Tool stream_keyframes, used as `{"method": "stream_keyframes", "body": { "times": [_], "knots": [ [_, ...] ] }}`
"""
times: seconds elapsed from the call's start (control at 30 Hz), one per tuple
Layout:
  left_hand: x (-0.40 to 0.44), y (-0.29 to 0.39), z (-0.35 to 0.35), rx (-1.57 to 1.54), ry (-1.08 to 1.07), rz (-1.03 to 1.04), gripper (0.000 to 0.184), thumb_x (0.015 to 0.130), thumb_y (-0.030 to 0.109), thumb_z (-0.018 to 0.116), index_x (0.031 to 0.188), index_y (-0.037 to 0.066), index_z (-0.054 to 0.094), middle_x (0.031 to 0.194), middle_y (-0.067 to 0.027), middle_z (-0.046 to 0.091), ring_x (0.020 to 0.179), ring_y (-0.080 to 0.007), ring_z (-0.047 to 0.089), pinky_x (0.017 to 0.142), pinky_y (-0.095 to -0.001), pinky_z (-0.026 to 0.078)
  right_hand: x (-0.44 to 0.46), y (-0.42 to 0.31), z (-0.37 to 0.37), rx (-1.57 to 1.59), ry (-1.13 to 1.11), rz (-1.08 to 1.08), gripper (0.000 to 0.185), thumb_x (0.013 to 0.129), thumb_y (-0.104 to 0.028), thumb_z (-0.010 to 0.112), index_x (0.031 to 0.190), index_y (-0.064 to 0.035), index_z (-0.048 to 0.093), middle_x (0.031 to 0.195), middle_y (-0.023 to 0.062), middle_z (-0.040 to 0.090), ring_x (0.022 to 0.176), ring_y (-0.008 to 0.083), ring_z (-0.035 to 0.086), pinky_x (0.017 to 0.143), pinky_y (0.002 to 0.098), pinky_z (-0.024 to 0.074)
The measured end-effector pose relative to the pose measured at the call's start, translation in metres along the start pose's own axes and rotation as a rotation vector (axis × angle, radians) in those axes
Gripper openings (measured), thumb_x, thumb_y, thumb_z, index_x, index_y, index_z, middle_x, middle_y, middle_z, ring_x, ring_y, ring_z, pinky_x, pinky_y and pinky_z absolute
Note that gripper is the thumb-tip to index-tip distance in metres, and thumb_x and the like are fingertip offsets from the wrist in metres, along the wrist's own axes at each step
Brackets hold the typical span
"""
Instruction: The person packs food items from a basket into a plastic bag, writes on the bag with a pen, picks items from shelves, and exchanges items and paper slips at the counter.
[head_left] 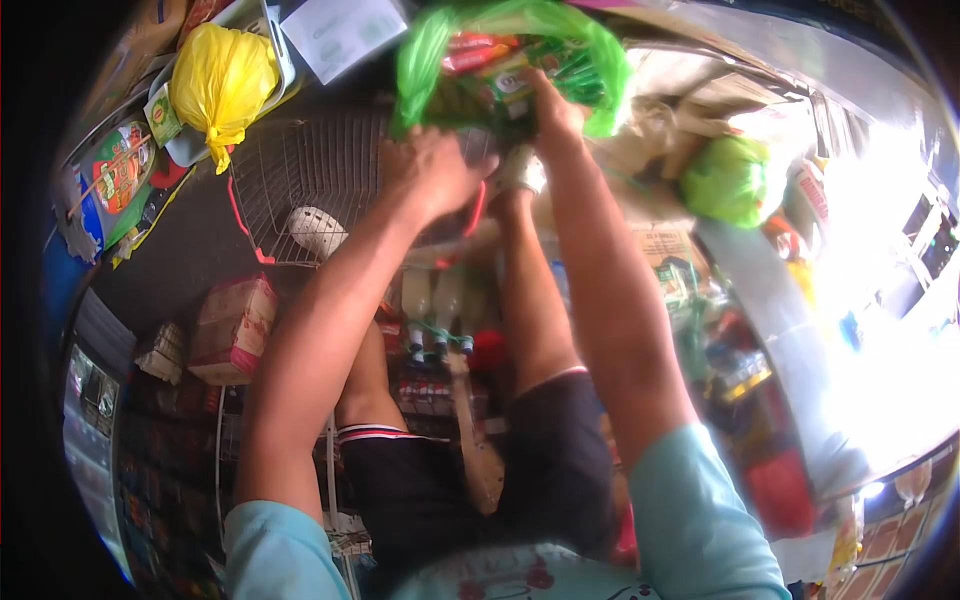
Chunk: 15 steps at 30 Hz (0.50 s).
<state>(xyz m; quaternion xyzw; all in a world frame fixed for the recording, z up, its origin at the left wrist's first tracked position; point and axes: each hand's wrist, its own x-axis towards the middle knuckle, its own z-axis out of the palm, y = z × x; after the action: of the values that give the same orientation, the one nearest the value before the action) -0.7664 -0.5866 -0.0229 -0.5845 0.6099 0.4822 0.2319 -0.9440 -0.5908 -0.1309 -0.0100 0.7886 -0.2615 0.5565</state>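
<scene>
A green plastic bag (610,70) stands open at the top centre, with red packets (478,52) and green-wrapped items (570,68) inside. My right hand (556,108) reaches over the bag's near edge into its mouth, by a dark green packet; what its fingers hold, if anything, is hidden. Just below the bag's left side is my left hand (437,172), its thumb held out to the right and its other fingers near the green plastic. Blur hides whether those fingers grip the bag.
A wire basket (330,150) with red handles lies left of my left hand. A tied yellow bag (222,82) sits in a tub at upper left. Another green bag (728,180) stands right. Bottles (440,305) and a pink box (232,328) are nearer my legs.
</scene>
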Motion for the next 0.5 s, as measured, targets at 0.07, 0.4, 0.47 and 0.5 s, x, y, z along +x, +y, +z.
{"method": "stream_keyframes", "body": {
  "times": [0.07,0.4,0.47,0.5],
  "knots": [
    [-0.01,0.01,-0.008,0.205,-0.054,0.058,0.071,0.086,0.051,0.062,0.13,-0.003,0.051,0.13,-0.022,0.054,0.127,-0.0357,0.047,0.106,-0.0518,0.033,0.002,-0.001,-0.009,-0.043,0.089,0.129,0.103,0.059,-0.037,0.087,0.134,0.0089,0.033,0.121,0.0204,0.057,0.104,0.0266,0.06,0.086,0.0354,0.0518],
    [-0.005,0.01,0.001,0.324,0.068,0.165,0.041,0.085,0.036,0.065,0.102,-0.001,0.068,0.118,-0.0176,0.059,0.117,-0.0335,0.05,0.101,-0.0508,0.035,0.006,-0.032,0.055,-0.363,0.484,-0.145,0.122,0.057,-0.039,0.089,0.14,0.0061,0.012,0.118,0.0284,0.052,0.107,0.0385,0.056,0.098,0.0402,0.0451],
    [-0.009,0.003,-0.013,0.269,0.068,0.193,0.038,0.085,0.033,0.066,0.102,-0.002,0.067,0.118,-0.0194,0.058,0.12,-0.0344,0.05,0.101,-0.0499,0.036,0.006,-0.018,0.037,-0.478,0.392,-0.314,0.123,0.058,-0.044,0.086,0.142,0.0083,0.012,0.121,0.0282,0.052,0.111,0.0372,0.055,0.099,0.0394,0.0434],
    [-0.006,-0.001,-0.018,0.303,0.072,0.208,0.038,0.085,0.032,0.066,0.101,-0.002,0.067,0.118,-0.0194,0.058,0.117,-0.0347,0.052,0.101,-0.0494,0.036,0.004,-0.011,0.027,-0.587,0.36,-0.343,0.127,0.059,-0.045,0.087,0.144,0.0091,0.008,0.125,0.0269,0.053,0.113,0.035,0.055,0.099,0.0381,0.0436]
  ]
}}
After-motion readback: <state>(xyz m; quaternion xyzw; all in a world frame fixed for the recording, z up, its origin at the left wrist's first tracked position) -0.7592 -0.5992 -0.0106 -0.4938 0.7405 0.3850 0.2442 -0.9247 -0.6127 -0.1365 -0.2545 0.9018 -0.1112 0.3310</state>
